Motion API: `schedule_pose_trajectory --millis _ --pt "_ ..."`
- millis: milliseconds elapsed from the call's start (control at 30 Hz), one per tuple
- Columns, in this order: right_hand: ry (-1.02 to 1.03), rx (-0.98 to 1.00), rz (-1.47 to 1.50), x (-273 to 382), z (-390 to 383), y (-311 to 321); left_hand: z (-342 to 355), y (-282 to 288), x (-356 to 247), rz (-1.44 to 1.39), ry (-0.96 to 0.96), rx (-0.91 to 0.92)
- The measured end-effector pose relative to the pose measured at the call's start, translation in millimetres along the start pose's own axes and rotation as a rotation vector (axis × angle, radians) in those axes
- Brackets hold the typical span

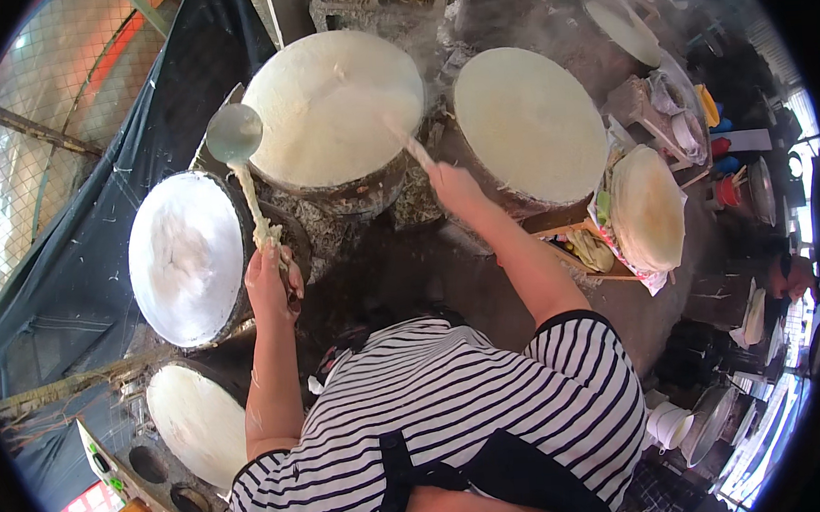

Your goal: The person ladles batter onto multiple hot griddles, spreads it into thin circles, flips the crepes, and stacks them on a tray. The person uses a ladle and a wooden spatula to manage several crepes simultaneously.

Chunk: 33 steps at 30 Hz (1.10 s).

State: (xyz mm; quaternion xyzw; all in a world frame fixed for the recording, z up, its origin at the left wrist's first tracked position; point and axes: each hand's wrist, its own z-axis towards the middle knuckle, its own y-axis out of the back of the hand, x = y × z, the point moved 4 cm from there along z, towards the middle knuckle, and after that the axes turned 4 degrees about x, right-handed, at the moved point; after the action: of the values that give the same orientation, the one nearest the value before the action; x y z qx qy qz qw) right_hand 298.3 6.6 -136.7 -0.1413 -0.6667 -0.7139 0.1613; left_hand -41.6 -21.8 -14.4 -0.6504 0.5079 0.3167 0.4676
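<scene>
My left hand [274, 281] is closed round the batter-caked handle of a ladle [234, 133]. The ladle's round bowl points away from me, by the left edge of a large griddle [282, 156] covered with pale batter. In my right hand [456, 187] is a wooden stick [411, 147], its far end smeared by motion over that griddle's right part. To the right lies another round griddle coated with pale batter [530, 122]. Below the ladle, at the left, is a griddle with a whitish, scorched-looking surface [185, 256].
A stack of large flatbreads [647, 209] rests on a cloth-lined wooden crate at the right. A further pale round griddle [197, 421] is at lower left. Dark sheeting [142, 164] hangs along the left side. Steam or smoke drifts at upper right. Another person [792, 277] is at far right.
</scene>
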Motion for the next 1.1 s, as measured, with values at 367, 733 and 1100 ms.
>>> schedule_pose_trajectory --millis 367,733,1100 --pt "-0.09 -0.292 -0.348 -9 94 29 1 33 -7 -0.055 -0.02 -0.111" --pt "-0.377 -0.021 -0.039 26 79 18 14 25 0 -0.034 0.064 -0.056" --pt "-0.342 -0.036 -0.052 55 53 38 23 1 2 0.009 0.05 0.073"
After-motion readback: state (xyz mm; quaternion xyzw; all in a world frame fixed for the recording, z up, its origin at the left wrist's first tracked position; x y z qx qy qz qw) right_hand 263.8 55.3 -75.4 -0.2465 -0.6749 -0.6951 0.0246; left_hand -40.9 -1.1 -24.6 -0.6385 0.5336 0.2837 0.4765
